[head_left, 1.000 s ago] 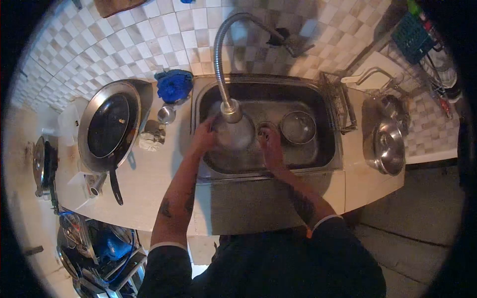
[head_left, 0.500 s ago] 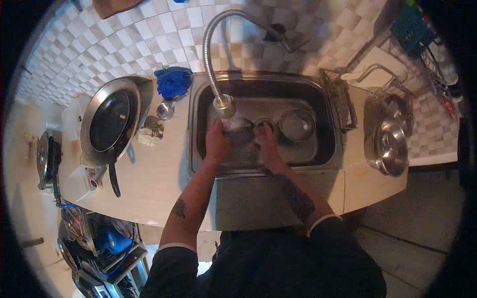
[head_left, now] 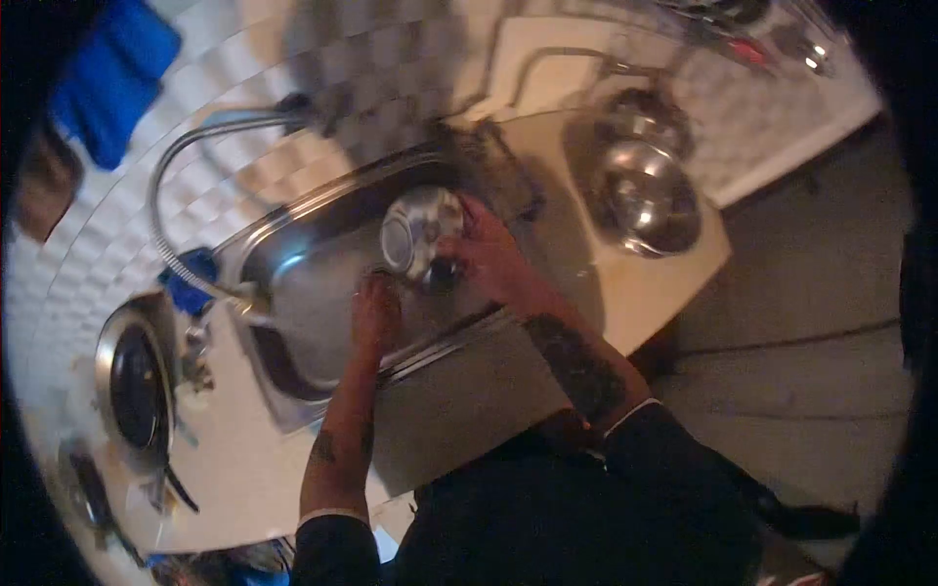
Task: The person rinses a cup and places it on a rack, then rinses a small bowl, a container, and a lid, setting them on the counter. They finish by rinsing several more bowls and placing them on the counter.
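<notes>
My right hand point(head_left: 493, 259) grips a shiny metal bowl point(head_left: 422, 230) over the right part of the sink point(head_left: 313, 332), with the bowl tipped so its round base faces left. A small dark, shiny piece point(head_left: 442, 275) shows just under the bowl, too blurred to name. Low in the sink, left of the bowl, is my left hand point(head_left: 378, 311). Its fingers are smeared and partly turned away, so what they hold, if anything, cannot be made out.
A flexible faucet point(head_left: 161, 195) arches over the sink's left end. Stacked metal bowls point(head_left: 647, 200) stand on the counter to the right. At the left lie a frying pan point(head_left: 137, 386) and a blue cloth point(head_left: 191, 278). A metal rack point(head_left: 508, 171) borders the sink's right end.
The view has swung to the right. My right hand has lifted a metal bowl up from the sink; my left hand has moved away from the faucet's stream.
</notes>
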A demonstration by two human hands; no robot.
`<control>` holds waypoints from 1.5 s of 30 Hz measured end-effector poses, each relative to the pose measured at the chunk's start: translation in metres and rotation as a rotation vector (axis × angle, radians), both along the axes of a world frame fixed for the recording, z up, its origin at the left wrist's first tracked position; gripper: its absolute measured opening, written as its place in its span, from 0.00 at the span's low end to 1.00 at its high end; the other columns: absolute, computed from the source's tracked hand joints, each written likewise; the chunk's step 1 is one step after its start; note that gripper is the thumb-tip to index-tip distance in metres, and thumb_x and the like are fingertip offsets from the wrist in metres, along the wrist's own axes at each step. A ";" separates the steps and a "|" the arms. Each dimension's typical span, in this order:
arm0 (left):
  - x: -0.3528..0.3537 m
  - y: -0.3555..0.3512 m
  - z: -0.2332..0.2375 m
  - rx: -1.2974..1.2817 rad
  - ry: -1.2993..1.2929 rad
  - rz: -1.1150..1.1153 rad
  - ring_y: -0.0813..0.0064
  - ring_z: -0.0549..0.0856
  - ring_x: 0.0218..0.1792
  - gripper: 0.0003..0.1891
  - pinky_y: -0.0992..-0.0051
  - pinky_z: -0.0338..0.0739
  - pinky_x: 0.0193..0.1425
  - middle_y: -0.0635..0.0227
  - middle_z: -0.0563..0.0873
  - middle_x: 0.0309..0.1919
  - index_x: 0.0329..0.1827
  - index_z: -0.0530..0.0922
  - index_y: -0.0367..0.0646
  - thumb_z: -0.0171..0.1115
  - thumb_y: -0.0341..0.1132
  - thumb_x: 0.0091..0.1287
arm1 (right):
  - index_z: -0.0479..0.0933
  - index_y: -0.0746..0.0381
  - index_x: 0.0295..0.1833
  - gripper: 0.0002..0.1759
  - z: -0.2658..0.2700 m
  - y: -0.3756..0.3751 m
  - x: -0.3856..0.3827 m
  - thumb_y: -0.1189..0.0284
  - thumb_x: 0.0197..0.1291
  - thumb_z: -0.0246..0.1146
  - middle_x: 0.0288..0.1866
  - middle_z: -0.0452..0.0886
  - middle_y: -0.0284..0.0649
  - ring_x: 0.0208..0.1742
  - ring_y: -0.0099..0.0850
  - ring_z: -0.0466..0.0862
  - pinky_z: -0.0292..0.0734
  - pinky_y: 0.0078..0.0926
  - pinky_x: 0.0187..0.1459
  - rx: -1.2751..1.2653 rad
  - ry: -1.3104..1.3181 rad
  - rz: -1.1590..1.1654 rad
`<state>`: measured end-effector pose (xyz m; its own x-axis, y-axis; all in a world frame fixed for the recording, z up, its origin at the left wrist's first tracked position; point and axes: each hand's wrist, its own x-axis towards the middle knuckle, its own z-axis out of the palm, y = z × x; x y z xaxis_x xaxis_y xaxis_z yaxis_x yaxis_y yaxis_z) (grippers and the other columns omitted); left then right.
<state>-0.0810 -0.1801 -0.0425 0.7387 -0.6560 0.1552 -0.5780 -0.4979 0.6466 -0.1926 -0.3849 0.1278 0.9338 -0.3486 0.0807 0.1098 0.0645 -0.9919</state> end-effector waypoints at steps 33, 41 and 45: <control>0.002 0.184 0.009 -1.256 0.879 0.733 0.65 0.81 0.38 0.14 0.64 0.76 0.46 0.65 0.82 0.37 0.44 0.76 0.41 0.45 0.41 0.79 | 0.71 0.66 0.67 0.27 -0.087 0.272 0.108 0.59 0.71 0.56 0.66 0.73 0.62 0.64 0.52 0.77 0.68 0.51 0.64 -0.892 -0.345 0.122; 0.004 0.191 0.082 -1.326 0.935 0.679 0.65 0.83 0.42 0.16 0.63 0.79 0.53 0.61 0.83 0.41 0.53 0.76 0.41 0.47 0.43 0.79 | 0.77 0.62 0.60 0.19 -0.139 0.192 0.140 0.63 0.70 0.62 0.56 0.83 0.43 0.55 0.35 0.83 0.78 0.35 0.56 0.010 -0.042 0.347; 0.029 0.163 0.047 -1.215 0.919 0.635 0.62 0.84 0.51 0.24 0.59 0.78 0.59 0.58 0.84 0.51 0.64 0.74 0.41 0.45 0.51 0.78 | 0.78 0.64 0.60 0.21 -0.079 0.191 0.120 0.59 0.73 0.59 0.56 0.83 0.39 0.54 0.30 0.81 0.77 0.32 0.56 0.800 0.269 0.297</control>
